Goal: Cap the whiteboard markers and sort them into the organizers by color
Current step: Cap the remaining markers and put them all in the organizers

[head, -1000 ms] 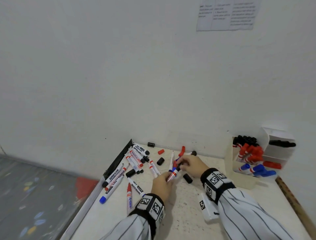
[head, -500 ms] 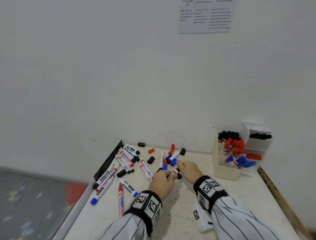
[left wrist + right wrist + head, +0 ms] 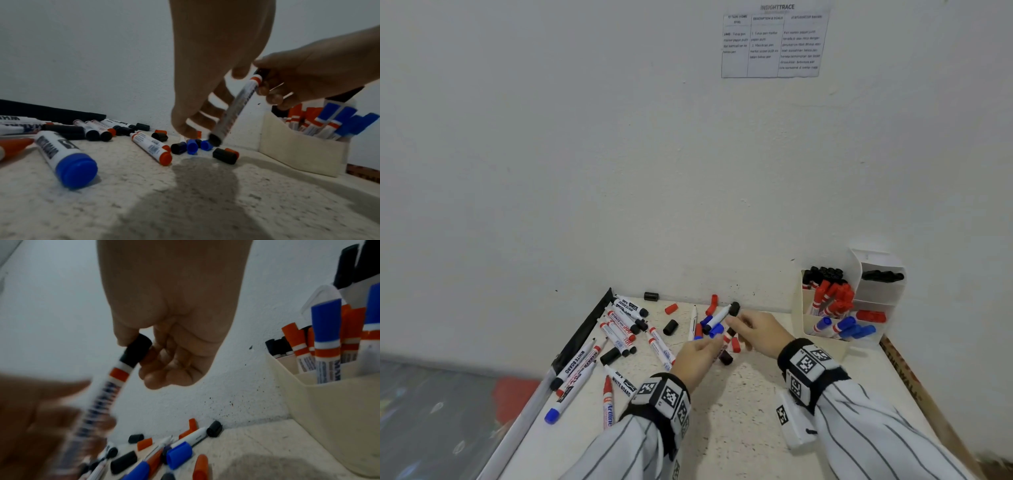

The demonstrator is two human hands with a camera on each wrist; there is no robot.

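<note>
Head view: both hands meet over the speckled white table (image 3: 739,428), the left hand (image 3: 700,358) pinching the barrel of a whiteboard marker (image 3: 726,342) while the right hand (image 3: 758,332) closes round its black cap end. Half a second ago the two hands were lower and closer to the pile; now the marker is lifted clear, with the cap apparently seated, so this one looks ready for sorting. Loose markers and caps lie scattered at left, and the cream organizer (image 3: 799,318) stands at right against the wall, with black, red and blue markers grouped in it.

Left wrist view: the marker (image 3: 236,110) hangs tilted, its dark butt end low over a cluster of blue and black caps (image 3: 192,146), the left fingertips (image 3: 185,129) on the lower barrel. The barrel is glossy white plastic with a red band near the top; motion blur hides its print. The tabletop is coarse and flecked.

Right wrist view: the right hand (image 3: 174,340) grips the black cap (image 3: 136,350) between thumb and curled fingers. The cap is matt, cylindrical, and sits flush above a white ring and the red band. Behind, capped markers (image 3: 327,340) stand upright in the smooth cream organizer (image 3: 320,410), to the right of the hands.
</note>
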